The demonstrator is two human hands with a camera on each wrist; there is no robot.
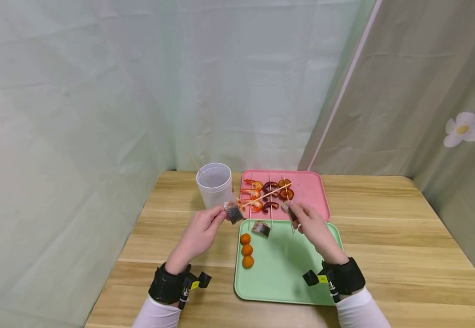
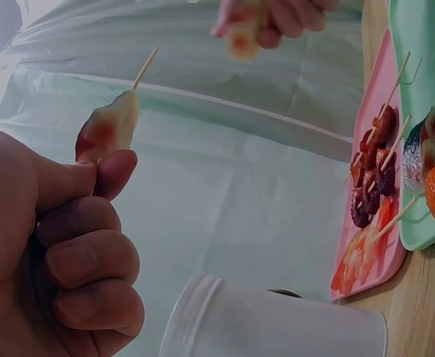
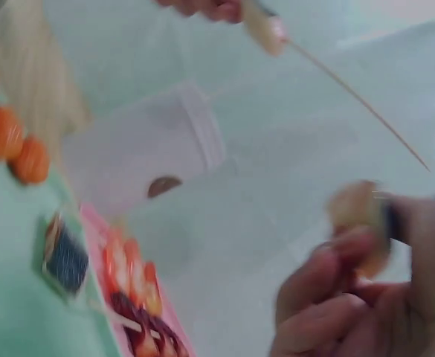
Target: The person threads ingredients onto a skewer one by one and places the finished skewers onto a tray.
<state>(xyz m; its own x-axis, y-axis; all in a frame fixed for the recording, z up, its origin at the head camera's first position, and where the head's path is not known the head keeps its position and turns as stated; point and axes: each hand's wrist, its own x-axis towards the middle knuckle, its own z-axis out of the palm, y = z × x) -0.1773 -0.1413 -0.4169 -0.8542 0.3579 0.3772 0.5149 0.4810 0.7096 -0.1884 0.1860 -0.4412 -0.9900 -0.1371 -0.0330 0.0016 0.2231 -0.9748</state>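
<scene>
Pinching skewered fish pc (image 1: 233,212) w/ L hand (image 1: 199,231), 2nd pc (image 1: 290,213) w/ R hand (image 1: 314,228) (yellow R-wrist tag (image 1: 322,279) unreadably small).

No text can be read; on the yellow patches (image 1: 322,279) behind the left hand (image 1: 199,231) and right hand (image 1: 313,228), no print can be made out.

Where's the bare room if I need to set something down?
Free: the green tray, right of the orange balls, nearer than the loose fish piece; the pink tray, right of the mushrooms; the table, right of both trays. Crowded: from shrimp to mushrooms.
</scene>
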